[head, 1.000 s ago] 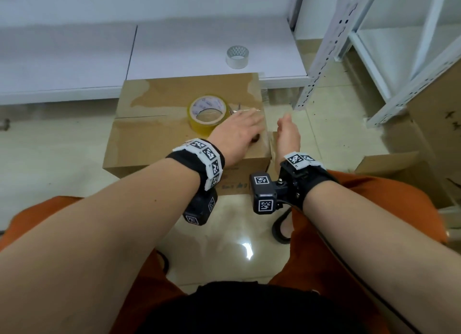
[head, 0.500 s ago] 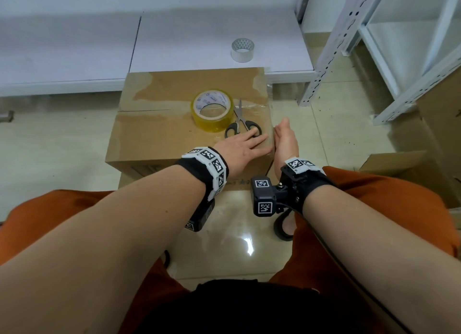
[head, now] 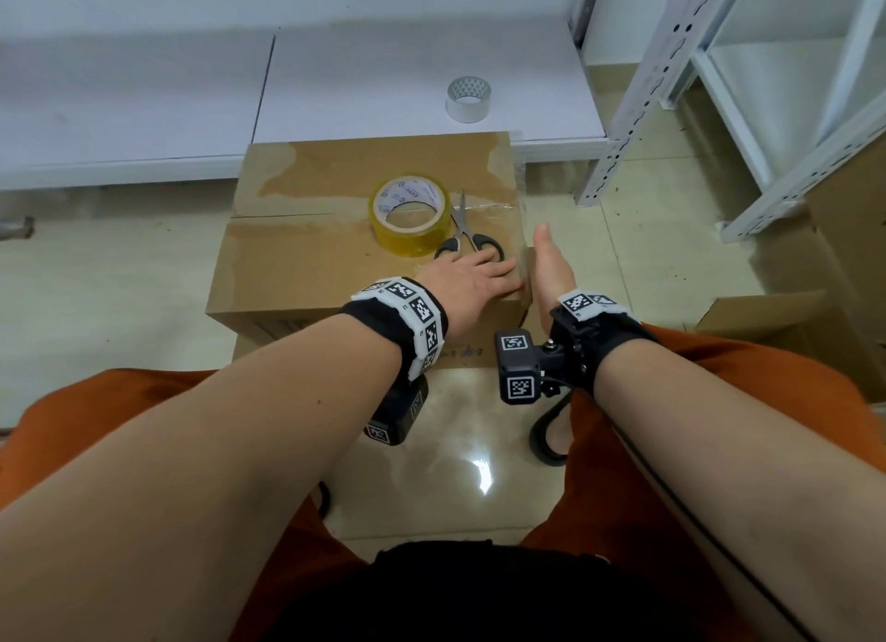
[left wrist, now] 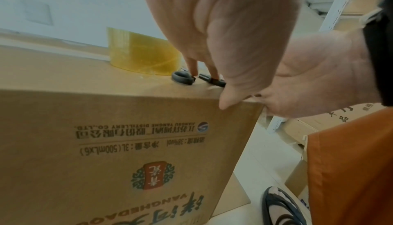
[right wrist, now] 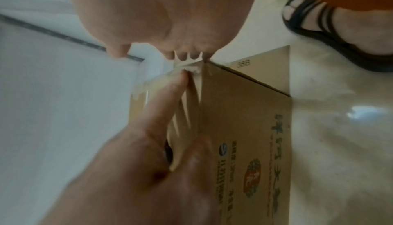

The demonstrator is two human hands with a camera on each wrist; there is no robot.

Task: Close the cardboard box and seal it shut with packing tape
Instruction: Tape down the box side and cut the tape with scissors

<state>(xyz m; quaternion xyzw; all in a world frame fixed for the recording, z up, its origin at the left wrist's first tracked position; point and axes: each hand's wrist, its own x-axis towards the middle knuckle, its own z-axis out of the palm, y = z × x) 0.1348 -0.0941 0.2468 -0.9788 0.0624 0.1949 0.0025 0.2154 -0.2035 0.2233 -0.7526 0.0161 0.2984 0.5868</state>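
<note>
My right hand (head: 551,270) is lying flat and straight against the right side of the cardboard box (head: 307,262), so my fingers there are hidden from the head view; the right wrist view is blurred, and I think a clear strip of tape is creasing under them. My left hand (head: 472,284) is pressing spread and flat on the box's closed top near corner. The yellow packing tape roll (head: 411,217) and scissors (head: 467,241) are sitting on the lid just beyond it. The box is standing on the floor (head: 120,277); a white tape roll (head: 469,99) is lying on the low shelf (head: 383,75) behind.
</note>
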